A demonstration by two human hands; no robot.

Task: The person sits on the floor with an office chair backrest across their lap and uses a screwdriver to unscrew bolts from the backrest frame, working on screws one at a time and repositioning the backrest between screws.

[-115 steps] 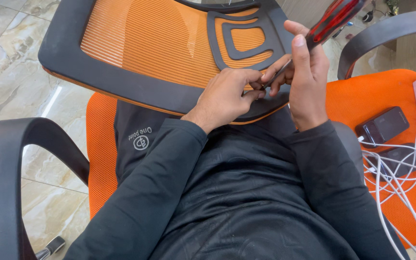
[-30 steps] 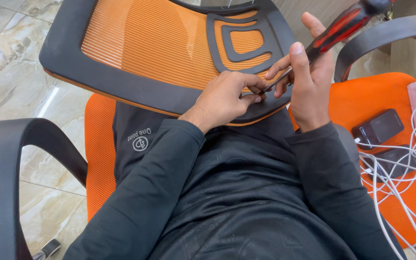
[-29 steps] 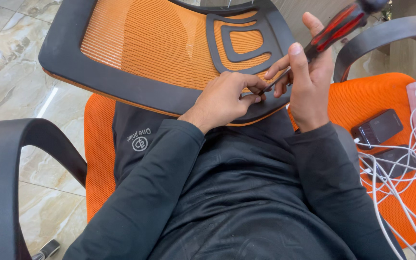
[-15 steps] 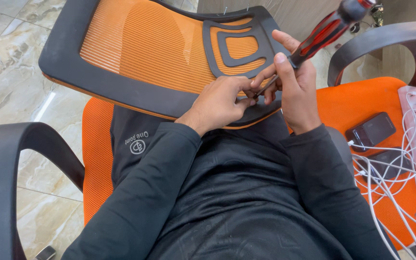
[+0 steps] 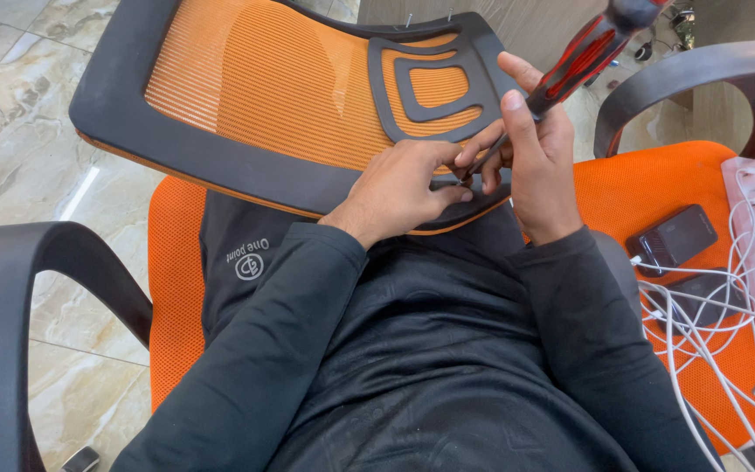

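Diagonally, screwdriver [image 5: 580, 59] handle up-right, tip down-left

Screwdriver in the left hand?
No, the right hand grips the red-and-black screwdriver; the left hand rests on the chair backrest.

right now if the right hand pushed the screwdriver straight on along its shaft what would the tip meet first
Most likely the black plastic frame of the orange mesh chair back, right by the left hand fingertips. The right hand angles the screwdriver down-left; the tip is hidden, so depth is uncertain.
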